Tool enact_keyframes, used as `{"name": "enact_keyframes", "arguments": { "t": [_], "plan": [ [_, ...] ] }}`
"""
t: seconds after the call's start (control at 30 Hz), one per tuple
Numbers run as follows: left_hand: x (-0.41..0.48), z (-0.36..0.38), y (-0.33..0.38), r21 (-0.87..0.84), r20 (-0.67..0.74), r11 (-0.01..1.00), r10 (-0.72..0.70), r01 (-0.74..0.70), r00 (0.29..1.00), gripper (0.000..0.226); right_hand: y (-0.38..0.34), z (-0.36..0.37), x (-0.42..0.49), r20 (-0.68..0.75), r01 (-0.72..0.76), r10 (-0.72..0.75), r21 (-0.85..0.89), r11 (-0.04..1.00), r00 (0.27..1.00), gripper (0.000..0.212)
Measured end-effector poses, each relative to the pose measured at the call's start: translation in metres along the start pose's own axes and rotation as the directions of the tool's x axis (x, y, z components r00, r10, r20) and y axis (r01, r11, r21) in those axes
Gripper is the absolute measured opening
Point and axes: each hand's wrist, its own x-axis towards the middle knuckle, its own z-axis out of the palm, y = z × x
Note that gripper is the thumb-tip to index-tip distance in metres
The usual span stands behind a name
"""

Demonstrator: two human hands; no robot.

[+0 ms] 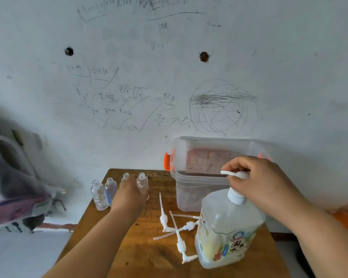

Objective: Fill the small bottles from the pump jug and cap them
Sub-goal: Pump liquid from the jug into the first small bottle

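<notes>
Closest to the viewer stands the large clear plastic pump jug (227,227) with a colourful label, on the near right part of the brown wooden table (145,257). It seems only partly full, so I judge it not very heavy and easy to tip; its smooth walls will give under pressure. The right hand (259,177) is curled over the white pump head (237,174) on top, with its fingers bent round it, which is the proper place to press. Four small bottles (97,194) of clear thin plastic, uncapped, stand at the far left edge of the table. They should be very light and fall at a small push, so each is best held low round the body. The left hand (129,195) lies among them, beside the rightmost one, but its fingers are hidden and I cannot tell if it grips. White pump caps (179,227) with long thin tubes lie between bottles and jug; take them by the collar, not the soft tube.
</notes>
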Motion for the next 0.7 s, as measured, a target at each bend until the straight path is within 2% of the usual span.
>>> {"name": "enact_keyframes", "arguments": {
  "t": [0.1,0.17,0.23,0.4,0.6,0.7],
  "plan": [
    [0.021,0.015,0.0,-0.062,0.002,0.998,-0.032,0.032,0.999,0.059,0.001,0.009,0.001,0.012,0.056,-0.056,-0.047,0.997,0.998,0.004],
    [0.031,0.025,0.002,-0.069,-0.012,0.997,-0.021,0.02,1.0,0.066,0.003,0.015,0.001,0.031,0.086,-0.085,-0.052,0.995,0.996,0.021],
    [0.04,0.033,0.005,-0.052,-0.011,0.998,-0.017,0.016,1.0,0.069,0.006,0.019,0.0,0.019,0.09,-0.09,0.013,0.996,0.996,0.03],
    [0.053,0.049,0.007,0.092,-0.016,0.995,-0.031,0.032,0.999,0.053,0.011,0.024,-0.001,-0.029,0.088,-0.087,0.073,0.993,0.996,0.036],
    [0.052,0.063,-0.002,0.217,-0.021,0.975,-0.032,0.036,0.999,0.05,0.01,0.026,0.001,-0.042,0.087,-0.083,0.117,0.989,0.996,0.038],
    [0.047,0.066,-0.004,0.212,-0.022,0.977,0.003,0.002,1.0,0.047,0.01,0.026,0.001,-0.041,0.084,-0.079,0.115,0.99,0.996,0.038]
  ]
}}
